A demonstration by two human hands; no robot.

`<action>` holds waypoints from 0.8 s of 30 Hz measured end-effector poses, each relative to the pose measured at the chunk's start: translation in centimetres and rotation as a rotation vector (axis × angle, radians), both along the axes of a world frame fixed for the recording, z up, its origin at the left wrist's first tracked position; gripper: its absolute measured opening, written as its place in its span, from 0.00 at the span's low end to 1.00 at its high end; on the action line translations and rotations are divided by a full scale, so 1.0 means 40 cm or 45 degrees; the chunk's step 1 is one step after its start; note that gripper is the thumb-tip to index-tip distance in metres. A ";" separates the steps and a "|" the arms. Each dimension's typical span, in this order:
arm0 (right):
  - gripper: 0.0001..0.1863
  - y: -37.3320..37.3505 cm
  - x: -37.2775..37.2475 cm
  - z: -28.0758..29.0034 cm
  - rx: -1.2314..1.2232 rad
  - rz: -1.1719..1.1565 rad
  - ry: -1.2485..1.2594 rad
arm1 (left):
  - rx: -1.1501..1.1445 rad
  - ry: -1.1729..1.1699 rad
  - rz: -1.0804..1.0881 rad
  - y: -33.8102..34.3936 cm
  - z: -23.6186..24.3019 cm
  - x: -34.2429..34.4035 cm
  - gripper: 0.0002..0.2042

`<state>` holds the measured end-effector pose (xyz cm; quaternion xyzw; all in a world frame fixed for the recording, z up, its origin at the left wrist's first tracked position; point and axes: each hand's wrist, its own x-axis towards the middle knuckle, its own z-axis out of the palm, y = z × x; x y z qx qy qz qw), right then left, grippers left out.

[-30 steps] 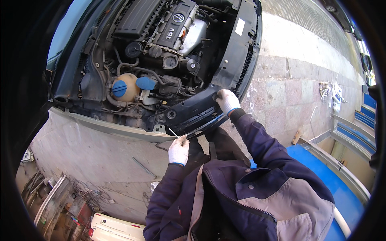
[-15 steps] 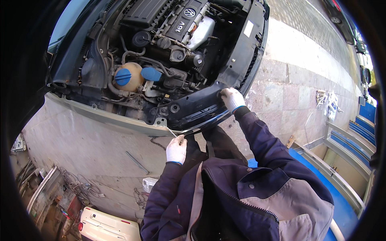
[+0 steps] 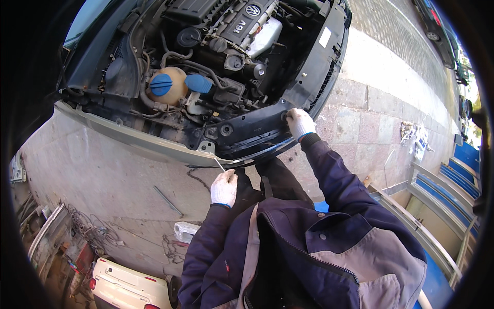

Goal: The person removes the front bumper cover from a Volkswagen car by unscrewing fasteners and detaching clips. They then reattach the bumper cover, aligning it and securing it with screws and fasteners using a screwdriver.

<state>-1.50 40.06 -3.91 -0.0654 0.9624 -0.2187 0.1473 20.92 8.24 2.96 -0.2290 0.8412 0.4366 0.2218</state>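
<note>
A dark car front (image 3: 267,118) with its engine bay open fills the top of the view. My left hand (image 3: 225,186), in a white knit glove, is closed on a thin, light-coloured rod (image 3: 219,163) beside the pale fender edge (image 3: 170,144). My right hand (image 3: 301,123), also gloved, has its fingertips curled onto the black front panel (image 3: 252,123), near the car's front corner; what lies under those fingertips is hidden. A tan reservoir with a blue cap (image 3: 172,90) sits in the bay to the left of my right hand.
A metal bar (image 3: 167,201) lies on the paving below the car. A cream car panel (image 3: 128,280) and scrap parts (image 3: 67,257) are at lower left. Metal frames with blue panels (image 3: 445,201) stand at right. Another car (image 3: 432,26) is at top right.
The whole view has shifted slightly, the engine bay now higher and farther right. Both hands keep their hold, with little movement relative to the car.
</note>
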 end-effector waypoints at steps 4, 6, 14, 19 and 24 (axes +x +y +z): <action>0.09 -0.002 0.000 0.004 0.058 0.060 0.013 | -0.004 -0.003 -0.013 -0.007 -0.001 0.006 0.16; 0.09 -0.005 0.002 0.002 0.057 0.014 0.017 | -0.003 0.009 -0.017 -0.010 0.001 0.008 0.16; 0.10 -0.014 0.004 -0.003 0.103 -0.011 0.006 | 0.004 -0.013 -0.013 -0.017 -0.002 0.018 0.16; 0.11 -0.013 -0.002 -0.001 0.132 0.096 0.006 | -0.002 0.011 -0.013 -0.021 -0.004 0.021 0.16; 0.12 -0.016 -0.001 -0.009 0.109 -0.057 -0.055 | 0.010 0.015 0.024 -0.024 0.008 0.019 0.16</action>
